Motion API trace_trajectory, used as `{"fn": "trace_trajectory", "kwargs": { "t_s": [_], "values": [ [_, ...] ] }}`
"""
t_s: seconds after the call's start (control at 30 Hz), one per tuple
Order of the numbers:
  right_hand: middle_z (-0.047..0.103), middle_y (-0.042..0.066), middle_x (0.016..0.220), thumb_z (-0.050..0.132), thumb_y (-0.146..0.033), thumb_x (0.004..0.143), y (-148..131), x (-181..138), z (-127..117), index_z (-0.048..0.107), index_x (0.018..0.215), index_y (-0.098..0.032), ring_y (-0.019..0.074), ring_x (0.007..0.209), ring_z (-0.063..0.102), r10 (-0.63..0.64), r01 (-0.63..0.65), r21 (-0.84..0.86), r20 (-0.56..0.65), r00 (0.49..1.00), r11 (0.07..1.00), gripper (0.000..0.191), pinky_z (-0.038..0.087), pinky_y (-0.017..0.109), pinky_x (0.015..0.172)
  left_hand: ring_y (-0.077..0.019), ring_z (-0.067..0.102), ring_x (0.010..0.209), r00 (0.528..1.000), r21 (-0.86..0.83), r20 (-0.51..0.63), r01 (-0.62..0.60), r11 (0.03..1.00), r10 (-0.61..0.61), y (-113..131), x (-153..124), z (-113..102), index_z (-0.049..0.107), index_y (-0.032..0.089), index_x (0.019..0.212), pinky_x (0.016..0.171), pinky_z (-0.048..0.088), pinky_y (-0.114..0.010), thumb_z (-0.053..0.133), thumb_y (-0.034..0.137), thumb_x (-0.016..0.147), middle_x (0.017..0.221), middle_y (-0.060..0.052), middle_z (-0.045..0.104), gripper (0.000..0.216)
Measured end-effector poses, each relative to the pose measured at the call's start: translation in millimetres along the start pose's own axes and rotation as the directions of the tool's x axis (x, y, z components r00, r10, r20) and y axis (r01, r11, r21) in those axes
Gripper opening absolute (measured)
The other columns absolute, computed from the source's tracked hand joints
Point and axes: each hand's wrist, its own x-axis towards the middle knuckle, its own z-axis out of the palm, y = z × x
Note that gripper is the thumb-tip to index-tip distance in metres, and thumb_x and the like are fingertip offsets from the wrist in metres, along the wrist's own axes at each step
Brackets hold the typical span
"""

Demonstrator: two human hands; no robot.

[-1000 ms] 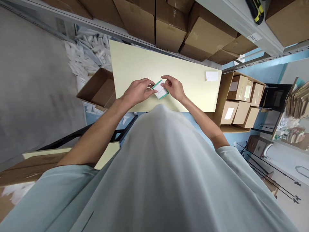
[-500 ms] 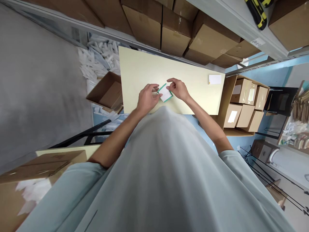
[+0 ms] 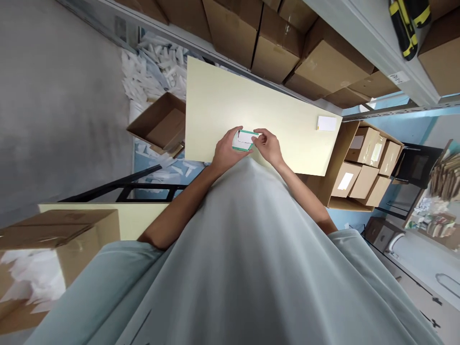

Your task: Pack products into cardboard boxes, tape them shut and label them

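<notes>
the left hand (image 3: 226,151) is holding the box (image 3: 245,138) by its green sides. the right hand (image 3: 270,147) is touching its right end, fingers narrowed; whether they are gripping, i cannot tell. the box is being held near the middle of the table's (image 3: 212,105) near edge. a pack (image 3: 327,123) is lying by the far right corner.

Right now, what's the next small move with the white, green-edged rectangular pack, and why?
Probably brace the pack with the left hand and gently press its right end with the right hand: the left hand spans its green edges, and the right hand is at that end.
</notes>
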Motion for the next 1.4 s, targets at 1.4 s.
{"fn": "trace_trajectory", "kwargs": {
  "t_s": [1.4],
  "values": [
    [0.064,0.014,0.149,0.052,-0.061,0.121,-24,-19,6,0.073,0.145,-0.03,0.0282,0.123,0.074,-0.117,0.082,-0.243,-0.132,0.984,0.967,0.044,0.067,0.044,0.108,-0.0406,0.061,0.156,0.997,0.037,0.009,-0.075,0.996,0.075,15,-5,-25,0.069,0.031,0.159,0.135,0.046,-0.06,0.077,0.052,0.101,0.164,-0.014,0.069,0.063]
  ]
}}
